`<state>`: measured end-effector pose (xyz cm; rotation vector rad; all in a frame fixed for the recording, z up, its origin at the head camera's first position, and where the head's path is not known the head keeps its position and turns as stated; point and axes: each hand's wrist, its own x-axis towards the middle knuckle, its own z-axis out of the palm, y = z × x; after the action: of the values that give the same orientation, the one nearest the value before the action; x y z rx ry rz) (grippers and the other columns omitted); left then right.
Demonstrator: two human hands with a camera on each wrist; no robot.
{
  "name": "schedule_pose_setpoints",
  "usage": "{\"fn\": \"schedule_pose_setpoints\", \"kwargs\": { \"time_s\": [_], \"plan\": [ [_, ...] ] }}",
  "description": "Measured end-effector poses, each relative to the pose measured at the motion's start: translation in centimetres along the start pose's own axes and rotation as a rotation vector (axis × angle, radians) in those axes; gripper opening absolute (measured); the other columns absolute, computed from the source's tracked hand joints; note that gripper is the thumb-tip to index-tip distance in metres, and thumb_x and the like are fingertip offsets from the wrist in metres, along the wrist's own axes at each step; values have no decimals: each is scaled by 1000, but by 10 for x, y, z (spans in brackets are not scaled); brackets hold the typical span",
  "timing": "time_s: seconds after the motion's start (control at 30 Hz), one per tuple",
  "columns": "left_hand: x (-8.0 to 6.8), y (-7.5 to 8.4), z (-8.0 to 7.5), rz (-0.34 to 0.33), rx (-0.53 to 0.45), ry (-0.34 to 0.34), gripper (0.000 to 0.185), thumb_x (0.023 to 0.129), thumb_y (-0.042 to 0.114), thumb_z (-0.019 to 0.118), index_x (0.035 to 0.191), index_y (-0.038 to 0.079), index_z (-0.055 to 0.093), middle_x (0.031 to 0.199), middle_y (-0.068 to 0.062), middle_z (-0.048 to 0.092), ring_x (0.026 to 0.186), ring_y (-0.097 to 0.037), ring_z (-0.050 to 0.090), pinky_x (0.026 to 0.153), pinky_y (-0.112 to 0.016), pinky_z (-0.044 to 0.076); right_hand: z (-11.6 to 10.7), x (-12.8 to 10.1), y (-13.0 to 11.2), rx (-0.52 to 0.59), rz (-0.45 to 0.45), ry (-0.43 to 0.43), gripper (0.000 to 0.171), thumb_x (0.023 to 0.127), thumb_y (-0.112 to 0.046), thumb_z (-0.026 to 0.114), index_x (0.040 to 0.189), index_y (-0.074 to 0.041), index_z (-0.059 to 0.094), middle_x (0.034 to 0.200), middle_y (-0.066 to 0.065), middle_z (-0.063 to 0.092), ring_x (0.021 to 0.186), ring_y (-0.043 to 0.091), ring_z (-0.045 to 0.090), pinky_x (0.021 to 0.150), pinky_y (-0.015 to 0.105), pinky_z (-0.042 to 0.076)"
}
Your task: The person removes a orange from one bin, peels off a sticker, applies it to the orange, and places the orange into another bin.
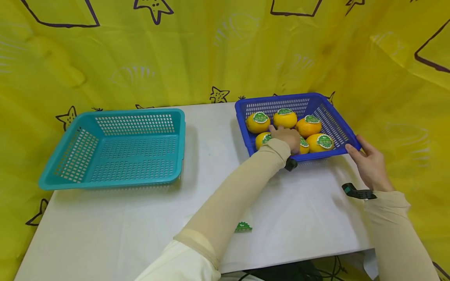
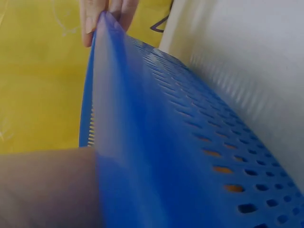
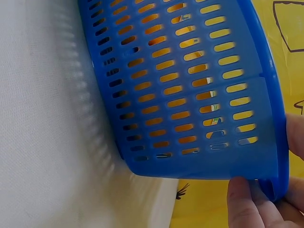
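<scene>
A blue plastic basket [image 1: 277, 99] at the back right holds several oranges [image 1: 258, 123] with green-and-white stickers. My left hand [image 1: 287, 138] reaches over its front rim and lies among the fruit. Its fingertips are partly hidden, so whether it grips an orange is unclear; in the left wrist view the basket wall [image 2: 156, 128] blocks most of that hand. At the basket's front right corner my right hand [image 1: 370, 162] grips the rim, thumb above and fingers beneath. The right wrist view shows its fingers [image 3: 244, 204] at that corner.
To the left stands a teal basket [image 1: 111, 183] with nothing in it. Partly under my left forearm lies a thin item with a green printed edge [image 1: 243, 227] on the white table [image 1: 140, 230]. Yellow patterned cloth [image 1: 197, 50] hangs behind and at both sides.
</scene>
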<state>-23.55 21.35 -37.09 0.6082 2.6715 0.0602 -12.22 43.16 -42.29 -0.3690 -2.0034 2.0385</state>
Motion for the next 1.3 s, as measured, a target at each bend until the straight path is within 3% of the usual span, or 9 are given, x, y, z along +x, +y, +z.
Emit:
{"fn": "schedule_pose_setpoints", "kwargs": {
  "time_s": [0.1, 0.23, 0.47, 0.73, 0.87, 1.0, 1.1, 1.2, 1.3],
  "plan": [
    [0, 1, -2, -5, 26, -8, 17, 93, 34, 64, 109, 35, 68, 125, 12, 58, 137, -20, 23, 111, -51, 2, 1, 1, 0, 8, 2, 0, 82, 92, -16, 67, 153, -2, 13, 159, 14, 17, 96, -6, 60, 83, 9, 43],
    [2, 1, -3, -1, 34, 9, 14, 91, 32, 66, 104, 34, 69, 118, 11, 61, 134, -20, 22, 110, -51, 4, 2, 0, 0, 39, -1, 2, 81, 93, -12, 67, 153, -2, 13, 158, 16, 17, 97, -5, 60, 82, 9, 44],
    [8, -5, -3, -7, 10, 8, 18, 87, 34, 73, 104, 35, 69, 106, 12, 64, 130, -18, 26, 108, -51, 6, 7, 4, 1, 45, 8, -3, 81, 93, -12, 66, 153, -3, 13, 159, 13, 15, 96, -6, 60, 82, 9, 43],
    [5, -13, -6, -19, 2, 17, 29, 86, 36, 75, 113, 35, 66, 113, 10, 62, 125, -22, 33, 105, -50, 12, 13, 10, 2, 71, -7, -13, 80, 93, -9, 65, 153, -2, 13, 160, 12, 15, 94, -6, 60, 81, 9, 44],
    [3, -21, -10, 38, -30, 37, 36, 81, 44, 78, 113, 33, 66, 114, 12, 63, 124, -23, 37, 106, -50, 14, 13, 13, 3, 73, -3, -12, 80, 93, -8, 66, 153, -2, 13, 160, 12, 14, 95, -6, 60, 81, 9, 44],
    [-2, -34, -17, 105, -81, 70, 42, 84, 52, 72, 118, 31, 62, 119, 13, 61, 125, -22, 42, 111, -52, 10, 11, 17, 3, 29, 16, -3, 81, 93, -14, 67, 153, -4, 14, 160, 10, 13, 96, -6, 59, 82, 9, 43],
    [-9, -47, -21, 161, -106, 106, 45, 87, 56, 65, 120, 26, 58, 114, 10, 62, 111, -16, 52, 108, -48, 21, 9, 21, 3, 8, 31, -7, 83, 92, -18, 68, 154, -7, 13, 160, 7, 12, 96, -7, 59, 82, 9, 42],
    [-19, -63, -23, 223, -113, 135, 50, 90, 58, 60, 123, 20, 55, 107, 7, 60, 98, -14, 54, 97, -41, 34, 8, 25, 3, 15, 29, -29, 85, 92, -16, 67, 154, -6, 11, 161, 7, 10, 96, -6, 59, 82, 9, 42],
    [-33, -80, -24, 298, -95, 167, 56, 93, 57, 56, 131, 16, 52, 114, 5, 60, 101, -14, 54, 89, -38, 39, 6, 25, 3, -14, 23, -49, 83, 94, -15, 65, 154, -4, 8, 160, 10, 9, 100, -6, 57, 83, 9, 41]
  ]
}}
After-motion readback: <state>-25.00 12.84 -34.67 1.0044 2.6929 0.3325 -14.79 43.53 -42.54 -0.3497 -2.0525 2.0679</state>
